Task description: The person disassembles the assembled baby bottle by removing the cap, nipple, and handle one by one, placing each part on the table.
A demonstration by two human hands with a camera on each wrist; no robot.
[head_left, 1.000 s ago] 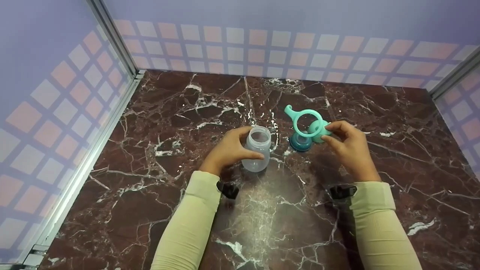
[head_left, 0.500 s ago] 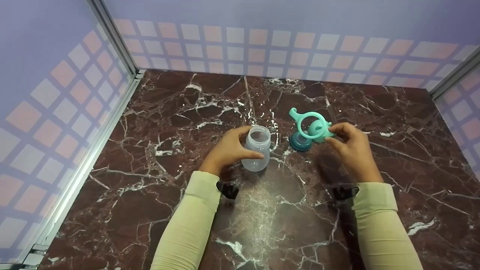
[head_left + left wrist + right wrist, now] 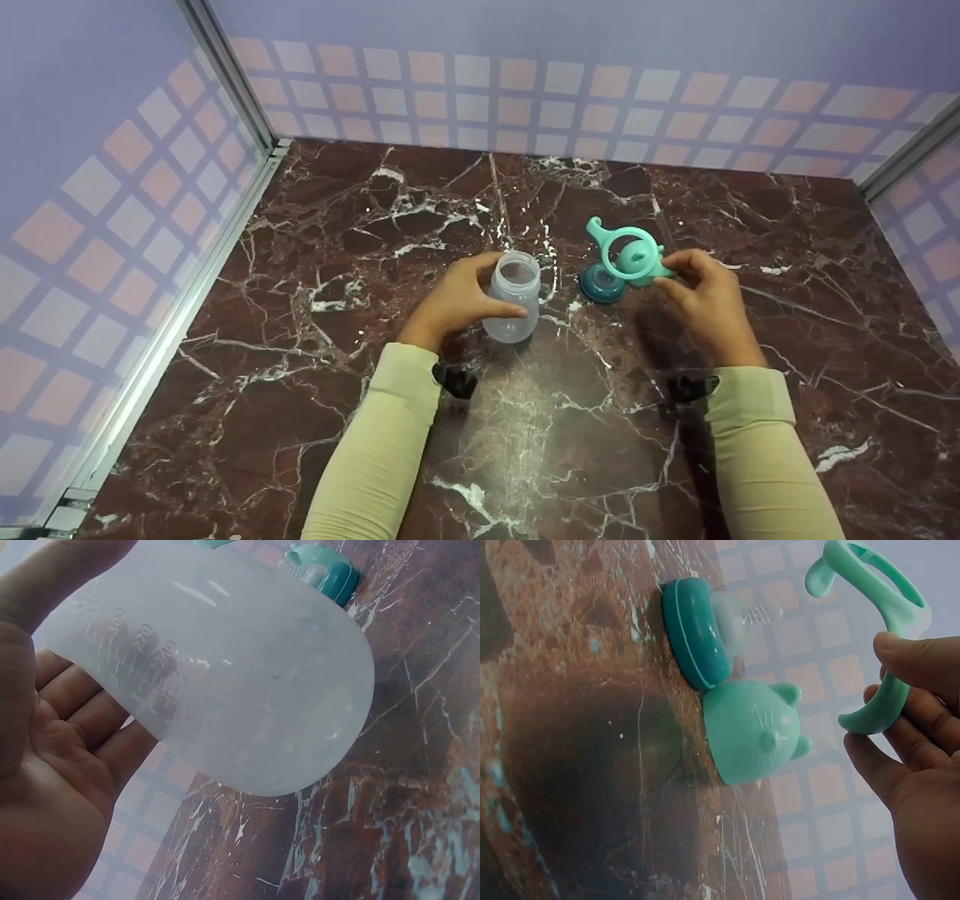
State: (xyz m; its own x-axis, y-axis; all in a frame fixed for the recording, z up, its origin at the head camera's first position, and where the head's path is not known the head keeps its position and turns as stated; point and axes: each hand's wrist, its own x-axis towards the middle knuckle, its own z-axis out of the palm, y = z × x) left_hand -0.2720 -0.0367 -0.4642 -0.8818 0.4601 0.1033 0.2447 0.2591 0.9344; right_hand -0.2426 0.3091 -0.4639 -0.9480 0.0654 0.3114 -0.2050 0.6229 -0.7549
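Bottle (image 3: 512,298), one, gripped by left hand (image 3: 450,304), one handle ring (image 3: 628,251) pinched by right hand (image 3: 705,300), one cap (image 3: 751,732), seemingly one nipple collar (image 3: 600,283).

I see bare worktop (image 3: 375,225) left of the bottle (image 3: 513,306), behind it to the walls, and in front between the sleeves. Between bottle and handle ring (image 3: 628,253) only a narrow gap; teal nipple collar (image 3: 600,284) and cat-face cap (image 3: 751,733) sit touching there, blocking it.

Even, soft light; wrist views slightly blurred.
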